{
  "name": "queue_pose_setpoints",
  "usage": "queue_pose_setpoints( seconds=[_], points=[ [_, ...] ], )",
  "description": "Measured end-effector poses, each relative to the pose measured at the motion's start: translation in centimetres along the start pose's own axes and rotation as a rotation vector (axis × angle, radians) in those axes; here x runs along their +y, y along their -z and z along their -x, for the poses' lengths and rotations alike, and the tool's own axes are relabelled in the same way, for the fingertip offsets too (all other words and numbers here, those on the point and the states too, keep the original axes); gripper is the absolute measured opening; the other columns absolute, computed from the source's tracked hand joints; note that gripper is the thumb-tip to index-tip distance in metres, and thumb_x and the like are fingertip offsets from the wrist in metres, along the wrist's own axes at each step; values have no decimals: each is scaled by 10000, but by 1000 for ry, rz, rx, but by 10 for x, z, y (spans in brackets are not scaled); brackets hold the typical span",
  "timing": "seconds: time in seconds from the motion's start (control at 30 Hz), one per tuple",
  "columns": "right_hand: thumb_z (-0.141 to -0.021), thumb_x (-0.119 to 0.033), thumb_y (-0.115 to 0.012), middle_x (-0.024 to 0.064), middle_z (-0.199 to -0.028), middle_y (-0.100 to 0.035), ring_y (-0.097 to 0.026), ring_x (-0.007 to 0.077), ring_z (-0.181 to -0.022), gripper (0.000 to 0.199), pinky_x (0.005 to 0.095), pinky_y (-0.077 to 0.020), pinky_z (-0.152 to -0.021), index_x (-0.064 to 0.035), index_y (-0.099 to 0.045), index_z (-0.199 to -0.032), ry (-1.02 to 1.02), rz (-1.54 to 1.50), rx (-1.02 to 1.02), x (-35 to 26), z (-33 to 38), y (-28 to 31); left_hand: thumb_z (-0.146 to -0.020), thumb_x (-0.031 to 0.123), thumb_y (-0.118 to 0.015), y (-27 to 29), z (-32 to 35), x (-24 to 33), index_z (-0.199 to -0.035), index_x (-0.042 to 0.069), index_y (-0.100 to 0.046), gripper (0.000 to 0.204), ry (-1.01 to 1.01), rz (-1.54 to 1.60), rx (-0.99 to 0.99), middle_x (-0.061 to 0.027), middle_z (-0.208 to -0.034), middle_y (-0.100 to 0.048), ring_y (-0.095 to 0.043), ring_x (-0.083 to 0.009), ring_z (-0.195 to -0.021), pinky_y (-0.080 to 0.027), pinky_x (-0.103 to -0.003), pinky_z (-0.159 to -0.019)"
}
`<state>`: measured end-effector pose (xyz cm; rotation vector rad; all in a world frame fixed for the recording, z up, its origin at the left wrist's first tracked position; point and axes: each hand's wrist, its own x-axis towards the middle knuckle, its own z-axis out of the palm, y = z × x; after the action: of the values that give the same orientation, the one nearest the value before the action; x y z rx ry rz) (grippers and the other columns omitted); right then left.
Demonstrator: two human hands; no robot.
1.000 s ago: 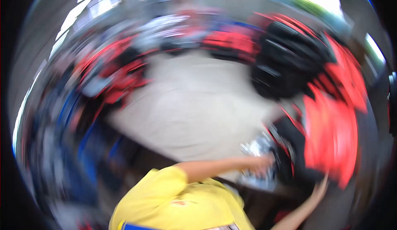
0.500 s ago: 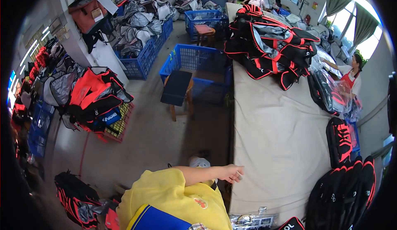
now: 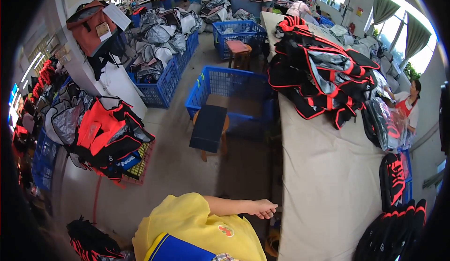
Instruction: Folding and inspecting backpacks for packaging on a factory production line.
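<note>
A busy bag workshop spreads out under the camera: blue crates [image 3: 164, 80] full of grey and silver bags along the left wall, a heap of red and black backpacks [image 3: 110, 136] on the floor, and down the right side a long counter [image 3: 328, 176] covered in pale cloth. One bare arm reaches out from a yellow sleeve [image 3: 187, 216] at the bottom of the view. By the way it leaves the shoulder it looks like the left hand [image 3: 263, 209], though I cannot be sure. Its fingers [image 3: 272, 207] are loosely open and empty, pointing right, with the tips just at the near left edge of the counter, touching it or only just short of it. The other hand is not in view.

The counter's long axis runs away from the person, toward the far end of the room. The nearest goods lie to the right of the fingers and across the cloth: a row of black bags with red trim [image 3: 398, 228] at the lower right corner, and one more black and red bag [image 3: 393, 179] a little farther up. Both are well apart from the hand, with bare cloth between. A large pile of black and red bags [image 3: 328, 78] sits farther up still, where a person in a red apron [image 3: 408, 106] stands on the far side. A dark padded stool [image 3: 209, 128] stands on the floor left of the counter
</note>
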<state>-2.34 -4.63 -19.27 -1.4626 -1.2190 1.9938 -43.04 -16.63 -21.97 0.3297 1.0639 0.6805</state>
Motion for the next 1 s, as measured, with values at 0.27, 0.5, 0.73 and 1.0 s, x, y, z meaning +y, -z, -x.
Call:
queue_pose_setpoints(
  seconds=[0.27, 0.5, 0.73, 1.0],
  points=[
    [-1081, -346, -609, 81, -844, -711, -605, 155, -681, 379, 245, -473, -623, 0, -733, -989, -121, -58, 175, 26, -14, -115, -1126, 482, -508, 124, 36, 55, -1228, 102, -659, 422, -12, 232, 235, -13, -1020, -730, -704, -159, -946, -556, -362, -863],
    [-1080, -368, -608, 70, -794, -702, -578, 138, -619, 399, 225, -449, -572, -12, -734, -949, -223, -120, 322, 39, -15, -158, -1131, 477, -489, 123, 13, 104, -1184, 123, -658, 397, -73, 232, 152, 1, -1010, -730, -695, -157, -927, -552, -368, -864],
    [-1076, -443, -600, 17, -715, -630, -518, 103, -569, 445, 247, -381, -505, -55, -697, -882, -228, -29, 342, 7, -58, -181, -1130, 463, -504, 123, -14, 152, -1182, 121, -670, 384, -64, 254, 112, -11, -1043, -745, -715, -171, -964, -569, -368, -861],
    [-1091, -339, -637, 101, -854, -729, -703, 191, -680, 327, 316, -558, -593, -35, -694, -984, -200, -185, 331, 31, -124, -196, -1075, 519, -587, 211, -34, 267, -1167, 94, -697, 449, -210, 346, 237, -89, -1061, -781, -756, -242, -957, -604, -427, -844]
  ],
)
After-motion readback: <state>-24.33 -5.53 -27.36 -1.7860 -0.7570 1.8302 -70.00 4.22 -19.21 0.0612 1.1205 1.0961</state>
